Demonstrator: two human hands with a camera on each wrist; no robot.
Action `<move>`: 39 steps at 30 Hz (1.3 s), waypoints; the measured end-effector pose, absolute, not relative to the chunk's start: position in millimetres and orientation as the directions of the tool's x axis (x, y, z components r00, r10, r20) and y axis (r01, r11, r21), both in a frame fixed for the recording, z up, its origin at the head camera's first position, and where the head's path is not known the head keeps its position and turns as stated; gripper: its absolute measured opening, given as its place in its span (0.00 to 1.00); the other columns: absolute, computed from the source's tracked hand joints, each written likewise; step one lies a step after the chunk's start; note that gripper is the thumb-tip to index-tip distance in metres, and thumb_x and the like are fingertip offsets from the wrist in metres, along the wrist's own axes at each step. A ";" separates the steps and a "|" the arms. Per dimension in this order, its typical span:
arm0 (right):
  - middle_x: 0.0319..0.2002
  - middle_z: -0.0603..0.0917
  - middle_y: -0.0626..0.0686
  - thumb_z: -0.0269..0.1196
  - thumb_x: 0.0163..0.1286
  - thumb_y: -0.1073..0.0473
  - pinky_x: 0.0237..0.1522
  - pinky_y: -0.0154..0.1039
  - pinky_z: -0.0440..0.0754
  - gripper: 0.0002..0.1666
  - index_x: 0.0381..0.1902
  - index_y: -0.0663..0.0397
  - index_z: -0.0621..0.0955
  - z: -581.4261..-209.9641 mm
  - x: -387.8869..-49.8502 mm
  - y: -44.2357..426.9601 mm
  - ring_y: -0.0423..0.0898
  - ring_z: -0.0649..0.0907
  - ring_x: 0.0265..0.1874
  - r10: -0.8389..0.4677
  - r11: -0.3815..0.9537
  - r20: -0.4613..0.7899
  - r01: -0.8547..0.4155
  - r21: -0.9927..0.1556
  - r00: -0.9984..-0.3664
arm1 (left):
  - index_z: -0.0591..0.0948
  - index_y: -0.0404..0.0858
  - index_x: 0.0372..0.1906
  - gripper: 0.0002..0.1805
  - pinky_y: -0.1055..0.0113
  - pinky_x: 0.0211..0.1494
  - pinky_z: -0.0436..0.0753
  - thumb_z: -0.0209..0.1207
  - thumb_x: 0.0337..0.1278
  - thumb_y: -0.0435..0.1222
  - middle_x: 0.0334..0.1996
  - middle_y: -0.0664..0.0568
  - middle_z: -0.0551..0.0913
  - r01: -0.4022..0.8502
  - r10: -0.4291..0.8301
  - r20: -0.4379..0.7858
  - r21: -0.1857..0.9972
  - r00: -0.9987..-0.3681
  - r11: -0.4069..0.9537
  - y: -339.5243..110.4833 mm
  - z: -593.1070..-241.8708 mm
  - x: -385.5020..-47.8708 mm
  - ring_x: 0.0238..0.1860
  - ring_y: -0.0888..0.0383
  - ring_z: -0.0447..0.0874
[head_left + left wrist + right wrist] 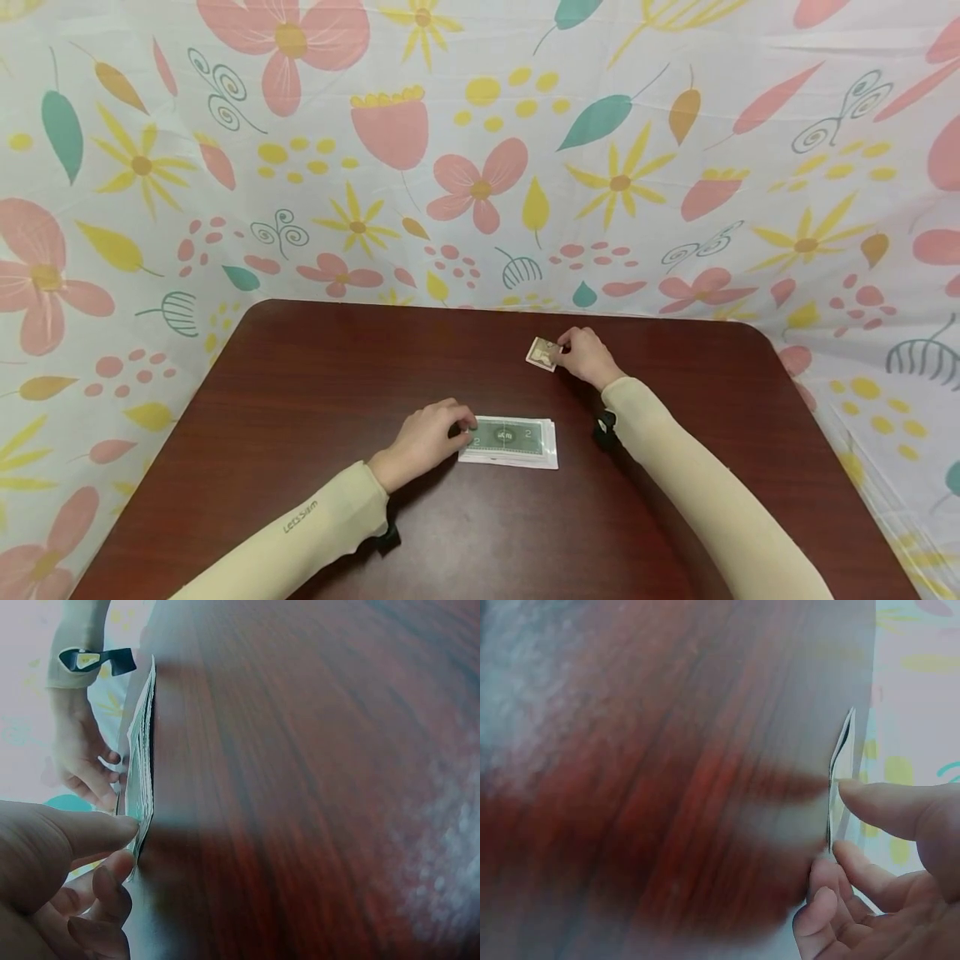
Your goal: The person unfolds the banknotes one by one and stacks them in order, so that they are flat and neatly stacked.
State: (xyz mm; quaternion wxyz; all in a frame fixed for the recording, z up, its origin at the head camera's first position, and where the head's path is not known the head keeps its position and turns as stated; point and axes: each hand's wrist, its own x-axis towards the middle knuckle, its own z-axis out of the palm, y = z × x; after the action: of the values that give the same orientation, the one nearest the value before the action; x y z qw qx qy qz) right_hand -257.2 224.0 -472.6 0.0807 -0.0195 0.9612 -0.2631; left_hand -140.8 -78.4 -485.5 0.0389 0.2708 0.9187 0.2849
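A stack of green banknote-like papers, marked with the numeral 2, lies on white sheets on the table. My left hand pinches the left end of this stack, its thumb at the edge and the other fingers curled beside it. Farther back and to the right, a small cream-and-brown printed paper rests at the fingertips of my right hand. Seen from the right wrist, this paper stands slightly parted like a fold, with the thumb on its face and the fingers at its lower end.
Both hands work over a dark reddish-brown table with rounded back corners. A white cloth printed with flowers and leaves hangs behind it and at the sides. Each wrist wears a black strap below a cream sleeve.
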 end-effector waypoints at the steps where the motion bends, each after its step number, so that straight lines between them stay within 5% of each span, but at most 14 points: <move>1: 0.53 0.77 0.68 0.67 0.72 0.57 0.59 0.57 0.75 0.24 0.57 0.70 0.79 -472.7 -256.6 224.5 0.61 0.78 0.50 -0.080 0.859 -0.144 0.005 -0.512 -0.986 | 0.88 0.44 0.44 0.06 0.59 0.37 0.82 0.70 0.64 0.33 0.38 0.55 0.83 0.476 0.520 0.083 0.544 -0.850 0.691 -78.4 -485.4 -140.7 0.38 0.57 0.85; 19: 0.41 0.86 0.61 0.64 0.75 0.60 0.45 0.51 0.82 0.09 0.45 0.62 0.82 -480.8 -244.2 227.1 0.55 0.84 0.39 -0.054 0.788 -0.053 -0.010 -0.615 -0.997 | 0.87 0.45 0.42 0.06 0.60 0.35 0.81 0.70 0.63 0.33 0.37 0.56 0.82 0.488 0.516 0.103 0.520 -0.850 0.701 -77.0 -488.0 -139.1 0.37 0.58 0.84; 32: 0.35 0.86 0.58 0.63 0.74 0.62 0.31 0.38 0.78 0.08 0.45 0.61 0.84 -466.4 -220.8 229.0 0.45 0.82 0.27 -0.082 0.690 0.003 -0.059 -0.721 -0.997 | 0.88 0.46 0.44 0.05 0.61 0.36 0.81 0.69 0.65 0.35 0.39 0.57 0.82 0.484 0.499 0.124 0.520 -0.858 0.703 -77.7 -490.1 -135.6 0.37 0.59 0.84; 39: 0.36 0.86 0.56 0.63 0.75 0.63 0.32 0.39 0.79 0.07 0.45 0.61 0.84 -456.0 -206.5 230.3 0.45 0.82 0.27 -0.106 0.672 0.025 -0.090 -0.735 -0.994 | 0.88 0.46 0.44 0.05 0.63 0.33 0.79 0.69 0.66 0.36 0.38 0.57 0.82 0.480 0.482 0.146 0.525 -0.864 0.703 -78.3 -490.2 -135.0 0.32 0.60 0.82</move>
State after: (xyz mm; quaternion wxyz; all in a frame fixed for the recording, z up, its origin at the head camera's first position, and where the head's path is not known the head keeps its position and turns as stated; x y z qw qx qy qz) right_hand -206.5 230.3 -456.0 0.0099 -0.0536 0.9144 -0.4012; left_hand -135.0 -78.3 -490.2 0.0013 0.2607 0.9227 0.2841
